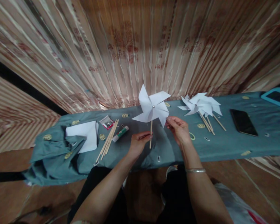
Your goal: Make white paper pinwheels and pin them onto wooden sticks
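A white paper pinwheel (157,111) stands upright in front of me, with a small round pin head at its centre. My left hand (138,143) is closed around its thin wooden stick (151,127), below the blades. At the lower right blade, the thumb and fingers of my right hand (180,129) pinch the paper near its tip. Left of my hands lie a glue stick (120,133), several loose wooden sticks (109,140) and a small open box of metal pins (107,122).
Several white pinwheels (202,104) lie on the right, beside a black phone (243,122). A blue-framed tablet (276,96) rests at the far right. Folded white paper (90,137) sits on the left of the green cloth (140,158). Behind hangs a patterned curtain (140,46).
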`<action>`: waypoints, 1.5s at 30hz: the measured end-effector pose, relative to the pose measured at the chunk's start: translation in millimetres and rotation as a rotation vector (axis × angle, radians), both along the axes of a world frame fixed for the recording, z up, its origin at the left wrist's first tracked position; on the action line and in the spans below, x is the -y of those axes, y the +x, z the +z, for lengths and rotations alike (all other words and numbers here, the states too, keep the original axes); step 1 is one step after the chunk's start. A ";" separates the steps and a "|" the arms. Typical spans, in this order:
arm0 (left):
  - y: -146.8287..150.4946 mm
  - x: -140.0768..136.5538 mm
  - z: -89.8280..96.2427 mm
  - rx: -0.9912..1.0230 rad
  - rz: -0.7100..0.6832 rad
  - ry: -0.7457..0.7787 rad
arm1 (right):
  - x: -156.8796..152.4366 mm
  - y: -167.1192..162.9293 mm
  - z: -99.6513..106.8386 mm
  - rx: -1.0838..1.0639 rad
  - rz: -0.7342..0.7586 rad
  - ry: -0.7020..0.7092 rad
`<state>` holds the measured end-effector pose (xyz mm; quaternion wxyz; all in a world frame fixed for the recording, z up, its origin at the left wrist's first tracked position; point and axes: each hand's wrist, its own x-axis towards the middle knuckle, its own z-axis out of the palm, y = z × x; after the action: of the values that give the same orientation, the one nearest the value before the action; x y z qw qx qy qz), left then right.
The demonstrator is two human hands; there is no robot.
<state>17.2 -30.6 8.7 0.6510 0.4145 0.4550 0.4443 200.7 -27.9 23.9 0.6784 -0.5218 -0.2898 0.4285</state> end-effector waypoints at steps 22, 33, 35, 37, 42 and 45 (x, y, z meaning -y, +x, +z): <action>6.7 -0.5 -1.4 0.048 0.045 0.019 | 9.1 -31.7 9.5 -0.061 0.344 -0.058; -3.0 1.8 0.4 -0.008 -0.012 -0.002 | -1.6 17.1 2.8 0.017 -0.150 0.132; -3.2 3.8 0.2 -0.032 -0.042 -0.001 | -5.7 25.0 -0.7 0.114 -0.234 0.145; -2.7 5.5 -0.1 -0.044 -0.068 -0.003 | -8.8 25.7 -3.9 0.176 -0.246 0.139; -0.7 5.5 -0.2 -0.027 -0.060 -0.003 | -9.9 16.6 -8.5 0.177 -0.211 0.077; -0.8 3.1 -0.5 -0.010 -0.031 -0.011 | -7.9 14.4 -9.0 0.164 -0.201 0.044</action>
<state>16.4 -33.7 8.2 0.6578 0.4204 0.4540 0.4295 215.1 -20.0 14.9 0.7031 -0.5665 -0.2999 0.3078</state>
